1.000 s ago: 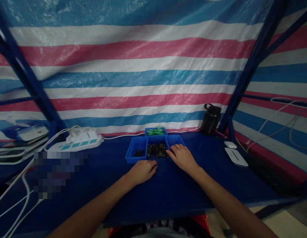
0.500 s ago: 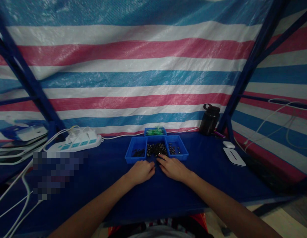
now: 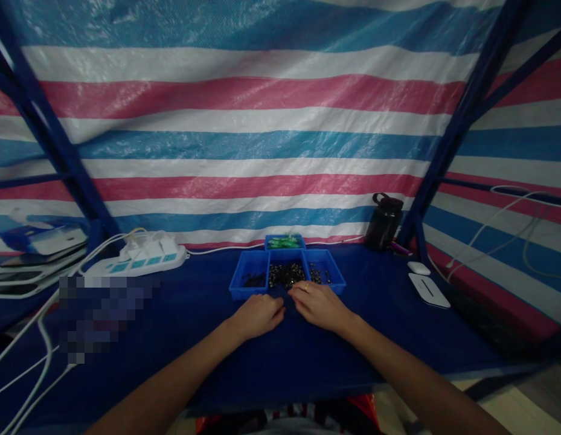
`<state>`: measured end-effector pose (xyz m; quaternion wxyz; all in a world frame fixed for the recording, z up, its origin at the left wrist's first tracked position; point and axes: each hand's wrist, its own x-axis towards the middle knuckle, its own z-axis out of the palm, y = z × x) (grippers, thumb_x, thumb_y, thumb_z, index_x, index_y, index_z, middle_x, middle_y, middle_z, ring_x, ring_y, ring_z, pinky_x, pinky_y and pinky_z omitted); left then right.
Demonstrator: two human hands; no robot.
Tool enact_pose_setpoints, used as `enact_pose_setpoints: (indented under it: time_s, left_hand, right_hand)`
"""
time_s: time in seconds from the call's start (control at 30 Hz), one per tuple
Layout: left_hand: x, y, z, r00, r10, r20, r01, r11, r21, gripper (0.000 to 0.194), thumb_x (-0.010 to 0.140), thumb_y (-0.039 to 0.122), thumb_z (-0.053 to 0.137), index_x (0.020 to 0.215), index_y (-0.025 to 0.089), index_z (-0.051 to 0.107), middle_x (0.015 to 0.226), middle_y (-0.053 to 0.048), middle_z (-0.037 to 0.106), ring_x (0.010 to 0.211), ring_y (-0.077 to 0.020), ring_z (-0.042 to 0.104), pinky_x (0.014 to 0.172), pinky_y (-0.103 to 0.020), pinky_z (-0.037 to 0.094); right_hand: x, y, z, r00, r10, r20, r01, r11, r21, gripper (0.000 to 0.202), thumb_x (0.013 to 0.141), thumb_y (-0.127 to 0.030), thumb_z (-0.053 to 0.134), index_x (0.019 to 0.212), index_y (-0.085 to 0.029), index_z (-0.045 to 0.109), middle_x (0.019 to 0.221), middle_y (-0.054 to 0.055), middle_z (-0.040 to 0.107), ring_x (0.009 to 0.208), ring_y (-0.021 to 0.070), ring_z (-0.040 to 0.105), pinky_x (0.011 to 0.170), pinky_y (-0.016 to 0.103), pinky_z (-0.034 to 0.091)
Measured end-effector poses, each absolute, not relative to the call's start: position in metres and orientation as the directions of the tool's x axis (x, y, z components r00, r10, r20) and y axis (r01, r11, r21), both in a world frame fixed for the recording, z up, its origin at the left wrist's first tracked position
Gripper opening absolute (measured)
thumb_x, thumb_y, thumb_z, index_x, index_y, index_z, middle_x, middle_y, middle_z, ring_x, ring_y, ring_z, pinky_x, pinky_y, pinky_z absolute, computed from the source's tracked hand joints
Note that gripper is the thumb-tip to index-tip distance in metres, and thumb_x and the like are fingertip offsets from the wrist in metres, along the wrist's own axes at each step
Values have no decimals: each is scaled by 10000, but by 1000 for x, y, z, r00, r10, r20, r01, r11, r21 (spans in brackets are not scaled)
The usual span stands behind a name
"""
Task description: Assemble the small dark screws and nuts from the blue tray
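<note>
My left hand [image 3: 261, 314] rests on the table before the left blue bin [image 3: 248, 293], its fingers curled in and closed. Whatever they hold, if anything, is hidden. To its right, my right hand [image 3: 322, 305], with a ring on one finger, is at the front of the middle bin, fingers bent and drawn together; their tips show nothing I can name. Small dark and shiny metal parts [image 3: 287, 275] fill the middle bin. Thin black pieces [image 3: 254, 279] lie in the left bin, and a few small metal pieces [image 3: 320, 275] in the right bin [image 3: 338, 279].
Behind stands a blue bin holding green packets [image 3: 284, 242]. A white power strip [image 3: 157, 263] with cables is on the left. A dark bottle [image 3: 384, 222], a small white case [image 3: 418, 268] and a flat white device [image 3: 429, 290] stand right on the blue table [image 3: 280, 368].
My right hand has pulled back slightly from the middle bin, and its outstretched fingers have curled together. My left hand stays almost in place.
</note>
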<state>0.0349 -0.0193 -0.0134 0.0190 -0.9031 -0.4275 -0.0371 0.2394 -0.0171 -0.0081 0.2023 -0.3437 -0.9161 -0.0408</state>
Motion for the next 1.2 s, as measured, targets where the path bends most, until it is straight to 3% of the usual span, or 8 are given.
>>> enact_pose_setpoints:
  time_s: [0.1,0.17,0.23,0.33,0.5,0.73,0.9,1.2]
  left_hand:
    - [34,-19,-12,646,760,68,762,-648,5,281,915,340,393,784,171,574,672,-56,636,650,-195,644,591,-247,447]
    - [33,-19,-12,660,749,66,750,-661,5,285,919,339,385,785,171,571,677,-56,639,648,-198,643,587,-250,446]
    - [33,-18,-13,662,747,68,748,-663,0,282,921,336,380,787,174,569,678,-57,639,647,-203,642,585,-257,446]
    - [33,-18,-14,652,755,68,757,-654,-1,281,920,337,382,786,175,568,680,-57,637,653,-202,642,591,-256,445]
    - [33,-18,-13,681,729,69,730,-683,23,279,923,344,384,782,177,558,682,-42,634,657,-187,635,587,-243,431]
    - [42,-16,-1,744,662,86,659,-749,67,218,925,304,394,815,191,546,736,-17,641,670,-157,616,598,-225,410]
    - [52,-12,23,781,614,113,610,-789,72,151,909,246,418,867,198,555,831,-10,643,762,-153,613,646,-224,418]
    - [90,11,45,849,470,239,510,-849,-141,185,914,232,438,849,169,600,844,-45,609,835,-176,544,765,-281,406]
  right_hand:
    - [267,5,9,-421,678,602,750,634,-189,228,895,-210,425,1036,-199,604,1023,92,624,987,216,557,908,375,428]
    - [291,28,15,-199,761,617,843,455,-289,220,871,-255,473,1034,-180,599,1030,107,616,1012,243,547,900,394,423]
    - [313,51,13,-62,882,467,884,265,-384,280,822,-332,552,1033,-154,601,979,117,633,902,251,590,799,381,459]
    - [332,74,-1,-47,992,113,843,100,-529,339,750,-391,622,984,-147,622,768,71,660,668,207,607,616,310,465]
    - [331,78,-22,-1,983,185,798,112,-592,149,720,-224,563,842,-149,603,720,36,634,647,166,581,585,254,412]
    - [322,60,-13,29,910,414,726,266,-635,97,725,-265,506,796,-200,499,615,-37,524,560,141,514,540,238,360]
    - [317,50,-5,16,895,446,731,294,-616,76,732,-279,497,727,-214,459,572,-46,485,534,136,488,530,238,328]
    - [313,43,1,19,874,485,748,309,-587,108,730,-285,489,670,-218,429,550,-44,476,528,135,480,542,238,326]
